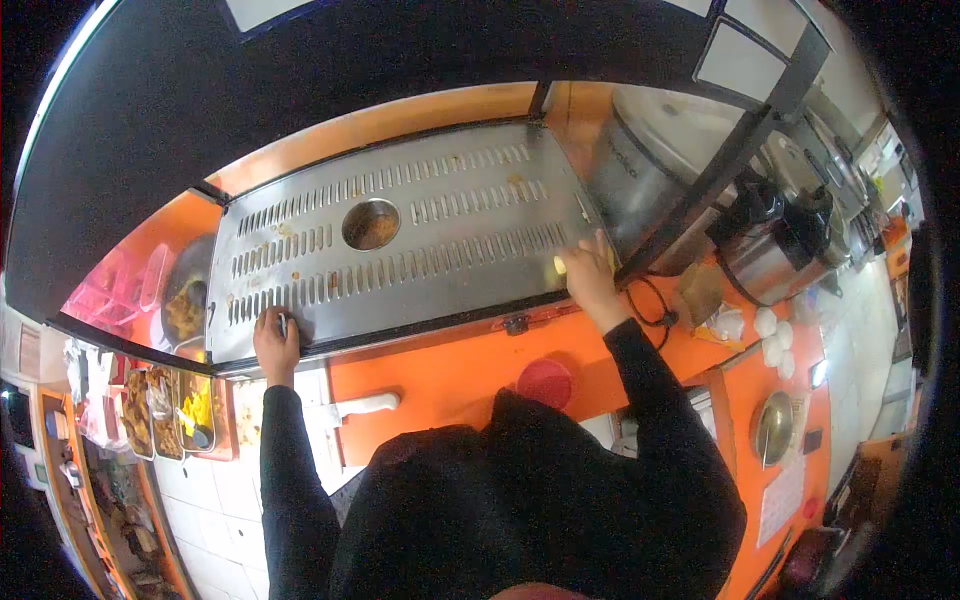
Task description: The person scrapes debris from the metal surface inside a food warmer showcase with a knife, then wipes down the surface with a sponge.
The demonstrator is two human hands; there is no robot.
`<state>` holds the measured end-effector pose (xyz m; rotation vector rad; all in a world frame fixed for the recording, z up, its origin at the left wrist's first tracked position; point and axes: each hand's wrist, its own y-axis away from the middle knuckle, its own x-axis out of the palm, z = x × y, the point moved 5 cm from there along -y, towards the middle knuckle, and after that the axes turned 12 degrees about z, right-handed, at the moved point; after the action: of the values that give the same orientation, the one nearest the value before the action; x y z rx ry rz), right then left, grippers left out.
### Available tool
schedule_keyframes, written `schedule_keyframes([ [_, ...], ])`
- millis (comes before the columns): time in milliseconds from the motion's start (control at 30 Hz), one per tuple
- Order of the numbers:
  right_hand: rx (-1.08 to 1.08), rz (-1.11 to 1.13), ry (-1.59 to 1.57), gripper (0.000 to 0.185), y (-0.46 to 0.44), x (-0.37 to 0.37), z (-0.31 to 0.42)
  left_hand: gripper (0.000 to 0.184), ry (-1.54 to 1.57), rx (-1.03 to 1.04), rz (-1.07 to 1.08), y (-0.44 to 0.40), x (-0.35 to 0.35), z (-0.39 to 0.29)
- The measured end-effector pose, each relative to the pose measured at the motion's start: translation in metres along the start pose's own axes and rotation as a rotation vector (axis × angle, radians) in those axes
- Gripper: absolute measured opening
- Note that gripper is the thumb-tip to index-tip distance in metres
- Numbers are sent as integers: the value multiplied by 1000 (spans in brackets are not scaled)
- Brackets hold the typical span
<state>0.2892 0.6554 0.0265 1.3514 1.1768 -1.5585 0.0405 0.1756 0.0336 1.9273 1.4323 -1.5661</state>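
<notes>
A slotted stainless-steel panel with a round opening lies in front of me. Brown specks mark its surface, and something brown shows inside the opening. My left hand rests at the panel's front left edge with its fingers curled. A small pale bluish bit shows among them, too small to name. At the front right corner, my right hand is closed around a small yellow piece, possibly sponge or cloth. The fingers hide most of it.
An orange counter holds a knife and a red round container. Food trays stand at left, a dark pan behind them. Black frame bars border the panel. A cable, cookers and eggs are at right.
</notes>
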Motion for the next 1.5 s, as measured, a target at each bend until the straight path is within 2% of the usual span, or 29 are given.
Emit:
schedule_keyframes([
  [100, -7, -65, -135, 29, 28, -13, 2, 19, -21, 25, -13, 1, -1, -1],
  [267, 50, 44, -159, 32, 20, -7, -5, 20, -37, -41, 36, 1, -2, -5],
  [367, 84, -15, -109, 31, -17, -3, -10, 23, 147, -64, -48, -2, 12, -2],
  [400, 105, -41, -94, 30, -25, -1, -12, 25, 60, 1, -81, -5, 20, -14],
  [467, 93, 19, -86, 30, -31, 2, -10, 29, 118, 193, -40, -7, 15, -104],
  [533, 73, 59, -42, 30, -17, -2, 1, 35, 72, 471, 45, 0, 47, -164],
  [633, 66, 60, 14, 29, 21, -16, 13, 47, 271, 855, 418, 31, 76, -262],
  [700, 114, 35, -71, 29, 15, 2, 0, 64, 330, 1007, 609, 63, 126, -291],
  [733, 165, -3, -25, 29, 5, -11, 5, 77, 261, 1069, 685, 79, 156, -297],
  [767, 154, 50, -49, 30, -10, -6, 2, 91, 190, 1133, 756, 92, 176, -304],
  [833, 143, 152, -92, 31, -32, 2, -9, 106, 73, 1132, 890, 98, 170, -334],
  [867, 127, 91, -104, 30, -27, 3, -6, 114, 16, 1132, 965, 105, 169, -343],
  [967, 101, 136, 8, 34, 15, -16, 12, 118, -53, 1191, 967, 123, 185, -352],
  [1000, -78, -125, -74, 35, 25, -23, 17, 117, -26, 1179, 986, 121, 187, -353],
  [1133, 146, 112, -155, 35, -1, 0, -6, 116, 1, 1164, 1027, 116, 191, -360],
  [1233, 112, 109, -126, 33, -38, 6, -17, 114, 14, 1133, 1026, 106, 191, -368],
  [1333, 182, 103, -126, 38, -62, 7, -24, 112, 25, 1105, 1002, 101, 206, -376],
  [1433, 156, 228, -44, 40, -49, 0, -14, 110, 38, 1114, 929, 99, 210, -376],
  [1500, 83, 163, -158, 41, -17, 0, -16, 105, 131, 1141, 873, 100, 201, -373],
])
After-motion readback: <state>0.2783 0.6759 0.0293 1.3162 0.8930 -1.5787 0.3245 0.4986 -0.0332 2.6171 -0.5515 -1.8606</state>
